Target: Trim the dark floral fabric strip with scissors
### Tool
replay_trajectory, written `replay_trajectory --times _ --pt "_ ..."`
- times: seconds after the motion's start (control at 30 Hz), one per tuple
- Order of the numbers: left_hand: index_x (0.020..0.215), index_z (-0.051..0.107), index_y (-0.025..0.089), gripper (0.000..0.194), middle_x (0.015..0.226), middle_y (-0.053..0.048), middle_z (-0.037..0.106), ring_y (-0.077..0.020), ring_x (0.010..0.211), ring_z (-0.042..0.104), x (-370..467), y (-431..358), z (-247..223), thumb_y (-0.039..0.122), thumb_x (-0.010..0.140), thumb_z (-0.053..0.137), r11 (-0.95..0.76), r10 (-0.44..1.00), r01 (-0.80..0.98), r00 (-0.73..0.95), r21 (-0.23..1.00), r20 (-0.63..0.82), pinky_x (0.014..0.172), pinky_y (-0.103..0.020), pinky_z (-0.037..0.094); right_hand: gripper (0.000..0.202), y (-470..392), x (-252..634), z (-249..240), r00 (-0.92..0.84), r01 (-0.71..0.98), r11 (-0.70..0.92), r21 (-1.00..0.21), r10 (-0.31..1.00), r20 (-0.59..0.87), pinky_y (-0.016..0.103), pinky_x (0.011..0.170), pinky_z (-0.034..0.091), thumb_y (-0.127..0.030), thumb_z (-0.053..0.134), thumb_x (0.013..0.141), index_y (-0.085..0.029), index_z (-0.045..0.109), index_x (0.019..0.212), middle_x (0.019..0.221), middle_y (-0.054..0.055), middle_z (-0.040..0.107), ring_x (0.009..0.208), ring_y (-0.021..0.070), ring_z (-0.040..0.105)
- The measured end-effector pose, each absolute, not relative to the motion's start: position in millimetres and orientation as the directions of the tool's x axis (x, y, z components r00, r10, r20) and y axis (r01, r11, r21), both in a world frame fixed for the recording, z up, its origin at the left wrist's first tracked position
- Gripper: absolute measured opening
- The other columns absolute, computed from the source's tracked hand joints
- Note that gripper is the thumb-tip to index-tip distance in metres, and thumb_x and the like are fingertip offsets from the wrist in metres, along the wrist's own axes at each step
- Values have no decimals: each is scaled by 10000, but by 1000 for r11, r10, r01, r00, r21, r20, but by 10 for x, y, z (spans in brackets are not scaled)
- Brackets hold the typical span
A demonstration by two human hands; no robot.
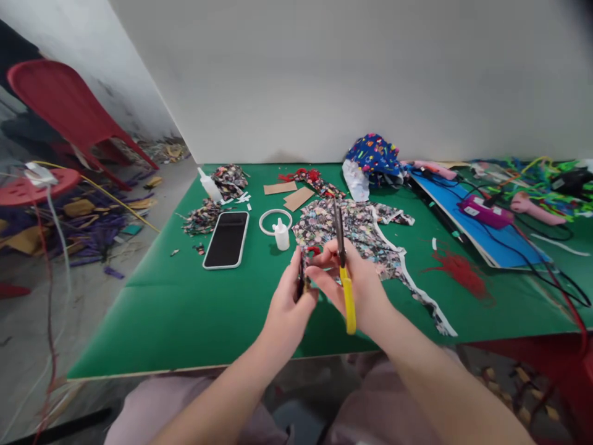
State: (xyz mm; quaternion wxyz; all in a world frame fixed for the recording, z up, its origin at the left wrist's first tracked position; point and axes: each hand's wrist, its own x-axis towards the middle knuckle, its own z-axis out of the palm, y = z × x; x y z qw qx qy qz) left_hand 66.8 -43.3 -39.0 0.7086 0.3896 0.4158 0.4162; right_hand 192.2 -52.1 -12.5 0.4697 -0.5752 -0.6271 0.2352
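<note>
scissors (341,259): metal blades, yellow plastic handle | tabletop (185,296): matt green | phone (227,239): glossy | fabric (356,228): printed cloth

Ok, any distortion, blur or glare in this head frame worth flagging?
Head view: wide-angle stretch bends the table edges and forearms; corners darken; lighting is even with soft shadows; the phone screen shows no glare; the left hand, right hand and scissors look slightly soft.
</note>
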Motion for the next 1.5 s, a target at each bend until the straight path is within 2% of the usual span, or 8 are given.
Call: replay_trajectory --times 0.1,0.23,0.4,0.6,0.9,1.07,1.2,1.5 --pt "847 594 127 131 574 3 539 -73 450 439 638 -367 -414 194 811 488 697 703 -357 508 621 -497 404 -162 337 173 -445 2006 -165 50 617 104 -780 984 171 257 616 459 -396 532 829 -255 456 896 844 -10 654 672 139 627" --pt "895 622 79 212 799 -117 682 -105 572 593 578 -288 -460 221 843 474 844 527 -332 654 421 -543 519 -188 472 213 -328 2264 -171 42 684 33 -729 996 85 265 631 448 -453 481 853 -245 488 896 766 -6 622 670 146 603" --pt "1028 555 129 197 863 -115 723 -159 659 673 538 -266 -415 190 844 521 628 740 -366 554 687 -382 572 -223 530 511 -328 2564 -93 25 814 -60 -578 997 -69 249 507 391 -570 617 722 -271 466 1108 637 -53 562 517 135 524" --pt "1091 504 151 255 865 -106 731 -154 584 673 511 -284 -329 182 838 512 557 787 -407 538 724 -303 485 -224 531 491 -408 2636 23 75 834 -20 -552 994 76 263 583 445 -574 693 643 -271 523 990 774 -26 595 642 139 557" --pt "1013 589 191 242 827 -63 737 -178 585 681 412 -312 -247 278 789 616 365 884 -349 422 863 -203 506 -251 538 519 -533 2654 156 -5 825 223 -519 922 388 251 501 429 -494 737 643 -271 566 1079 835 2 605 625 138 552" --pt "942 619 200 181 906 -62 735 -191 683 697 375 -354 -265 327 812 614 143 958 -200 272 969 -86 587 -260 552 590 -484 2661 67 -13 866 243 -437 885 465 339 664 494 -511 716 667 -261 508 1159 998 54 604 792 200 583" --pt "986 607 218 240 876 -50 735 -204 635 693 358 -368 -274 354 790 633 200 956 -258 264 945 -130 532 -283 553 640 -478 2631 32 -169 888 355 -292 843 511 394 827 467 -558 676 688 -210 472 1185 1059 91 566 974 255 541" --pt "932 640 226 194 839 -40 740 -197 629 694 321 -385 -204 339 774 656 271 926 -269 334 924 -174 518 -262 550 520 -431 2568 -36 -342 880 467 -80 743 576 388 824 464 -404 697 729 -193 531 1174 919 82 555 896 239 541"
